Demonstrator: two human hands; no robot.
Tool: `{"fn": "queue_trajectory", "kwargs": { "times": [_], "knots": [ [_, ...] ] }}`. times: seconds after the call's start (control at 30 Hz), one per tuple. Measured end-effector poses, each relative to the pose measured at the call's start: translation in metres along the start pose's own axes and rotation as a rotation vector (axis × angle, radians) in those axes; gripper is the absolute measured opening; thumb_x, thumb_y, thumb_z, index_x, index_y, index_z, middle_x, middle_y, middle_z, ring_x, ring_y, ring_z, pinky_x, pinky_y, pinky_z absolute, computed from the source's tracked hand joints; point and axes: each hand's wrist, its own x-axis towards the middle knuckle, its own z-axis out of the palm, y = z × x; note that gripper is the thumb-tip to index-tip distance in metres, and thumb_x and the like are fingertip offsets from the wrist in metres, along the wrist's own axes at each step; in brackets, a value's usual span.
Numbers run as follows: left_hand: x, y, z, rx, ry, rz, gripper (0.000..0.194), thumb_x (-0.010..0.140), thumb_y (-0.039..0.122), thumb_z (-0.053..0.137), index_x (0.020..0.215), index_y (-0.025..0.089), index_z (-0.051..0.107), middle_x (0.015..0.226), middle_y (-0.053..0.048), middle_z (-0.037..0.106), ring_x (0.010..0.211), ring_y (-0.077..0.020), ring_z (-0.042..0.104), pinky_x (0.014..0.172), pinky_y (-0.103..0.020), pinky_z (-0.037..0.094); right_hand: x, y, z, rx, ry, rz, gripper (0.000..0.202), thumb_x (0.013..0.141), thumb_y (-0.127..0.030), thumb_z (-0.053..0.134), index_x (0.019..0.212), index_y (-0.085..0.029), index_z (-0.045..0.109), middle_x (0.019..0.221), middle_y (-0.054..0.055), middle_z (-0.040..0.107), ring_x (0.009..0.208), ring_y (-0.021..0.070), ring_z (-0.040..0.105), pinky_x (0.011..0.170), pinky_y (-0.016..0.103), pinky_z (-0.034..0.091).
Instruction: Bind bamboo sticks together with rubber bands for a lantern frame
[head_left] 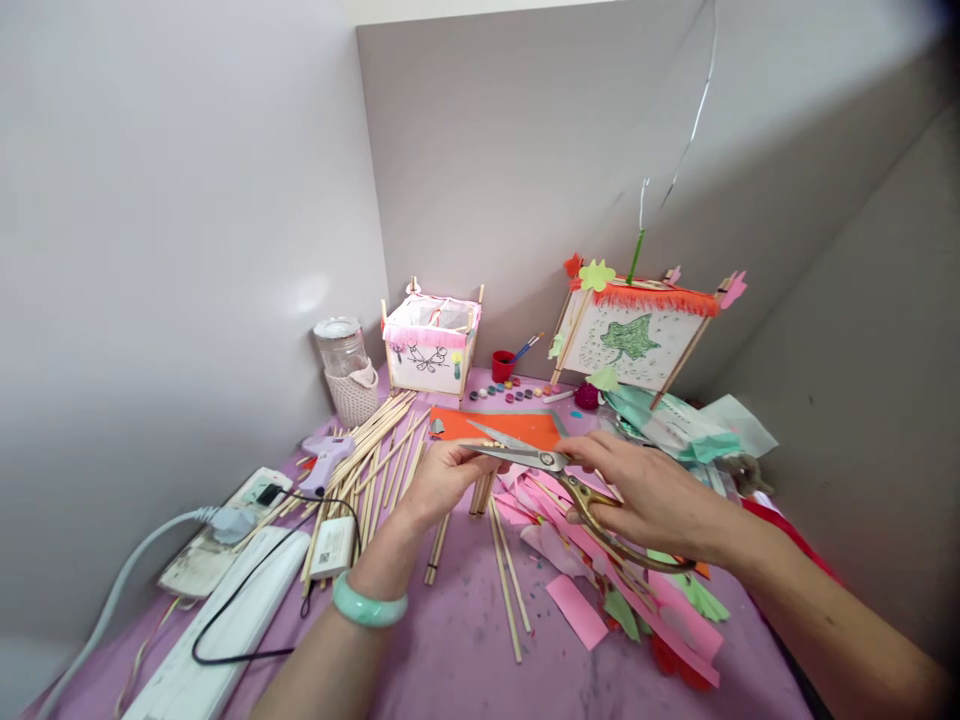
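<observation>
My right hand [637, 490] grips the gold-handled scissors [547, 460] over the middle of the table, their blades parted and pointing left. My left hand [450, 475] is closed around the upper ends of a small bundle of wooden sticks [483, 494], which hangs below its fingers. The scissor blades cross over the stick tops at my left fingertips; whether they touch the sticks is unclear. An orange sheet [525, 428] lies just behind the blades. Pink paper strips [577, 540] are heaped under my right hand.
Many loose sticks [375, 450], a purple glue gun [328, 462] and a white power strip [217, 630] lie left. Behind stand a glass jar [342, 350], a small paper lantern [427, 362], a red cup [502, 366] and a larger leaf lantern [637, 335]. Plastic packaging [675, 425] is at right.
</observation>
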Motion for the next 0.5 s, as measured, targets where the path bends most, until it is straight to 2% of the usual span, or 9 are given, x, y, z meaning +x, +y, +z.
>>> {"fn": "queue_trajectory", "kwargs": {
  "times": [0.27,0.5],
  "knots": [
    [-0.0014,0.0034,0.0003,0.005,-0.005,0.004,0.017,0.077,0.027,0.064,0.082,0.013,0.072,0.082,-0.007,0.072,0.08,-0.0187,0.066,0.078,-0.03,0.05,-0.0013,-0.0005,-0.0032,-0.009,-0.011,-0.028,0.042,0.08,-0.019,0.049,0.121,-0.027,0.052,0.095,0.005,0.059,0.079,0.0171,0.056,0.069,0.028,0.044],
    [-0.0012,0.0037,0.0011,0.014,-0.028,0.009,0.017,0.077,0.026,0.064,0.084,0.014,0.072,0.082,-0.006,0.073,0.08,-0.0194,0.066,0.077,-0.03,0.05,0.0015,0.0025,-0.0044,-0.029,-0.035,-0.049,0.043,0.079,-0.027,0.056,0.122,-0.025,0.051,0.096,0.007,0.058,0.079,0.0183,0.056,0.068,0.028,0.043]
  ]
}}
